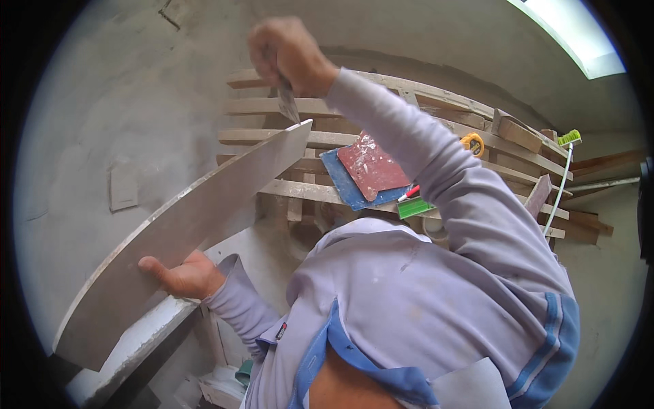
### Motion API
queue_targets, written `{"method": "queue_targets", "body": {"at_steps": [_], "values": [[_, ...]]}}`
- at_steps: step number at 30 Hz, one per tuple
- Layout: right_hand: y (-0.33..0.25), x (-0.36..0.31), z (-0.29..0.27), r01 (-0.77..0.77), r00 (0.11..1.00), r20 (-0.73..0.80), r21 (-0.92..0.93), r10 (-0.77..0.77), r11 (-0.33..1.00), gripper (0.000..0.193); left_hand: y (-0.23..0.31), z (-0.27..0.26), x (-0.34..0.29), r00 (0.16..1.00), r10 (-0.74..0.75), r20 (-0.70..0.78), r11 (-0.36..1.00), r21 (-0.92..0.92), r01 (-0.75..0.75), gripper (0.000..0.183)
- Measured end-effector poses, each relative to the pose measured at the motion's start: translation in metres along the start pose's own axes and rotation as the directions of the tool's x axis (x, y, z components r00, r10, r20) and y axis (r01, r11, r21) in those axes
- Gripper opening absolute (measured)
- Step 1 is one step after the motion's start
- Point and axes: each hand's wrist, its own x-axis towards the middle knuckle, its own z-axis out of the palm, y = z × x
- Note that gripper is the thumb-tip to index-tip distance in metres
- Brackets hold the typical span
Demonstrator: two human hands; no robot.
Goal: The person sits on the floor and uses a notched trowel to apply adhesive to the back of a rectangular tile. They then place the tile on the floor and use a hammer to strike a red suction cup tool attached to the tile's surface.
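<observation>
A long, thin grey panel [184,225], perhaps a tile, slants from the lower left up to the middle. My left hand [182,275] holds its lower side, thumb against the face and fingers partly hidden. At the panel's far upper end, my right hand [289,58] grips a putty knife [289,105], its blade pointing down and touching or very near the panel's corner. The hand is slightly blurred, and its fingers cover the knife's handle. Beneath the panel's lower part is a white, rough-edged ledge [146,337].
A slatted wooden pallet [300,137] carries a red plastered board [371,163] on a blue board [340,184], a green-bladed tool [414,207], a red marker [409,193], and a yellow tape measure [472,144]. A green brush with a white handle [560,184] leans at right. The plastered wall [122,102] stands left.
</observation>
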Motion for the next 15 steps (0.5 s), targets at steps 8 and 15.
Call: {"method": "queue_targets", "body": {"at_steps": [8, 15], "values": [[-0.015, 0.0, -0.023, -0.263, 0.965, 0.016, 0.149, 0.263, 0.953, 0.041, 0.032, 0.014, 0.005, 0.965, -0.253, 0.072, 0.903, -0.341, 0.263, 0.066], [0.003, -0.019, -0.035, -0.455, 0.886, 0.049, 0.271, 0.46, 0.848, 0.026, 0.042, 0.039, -0.005, 0.971, -0.238, 0.005, 0.909, -0.351, 0.224, 0.075]]}}
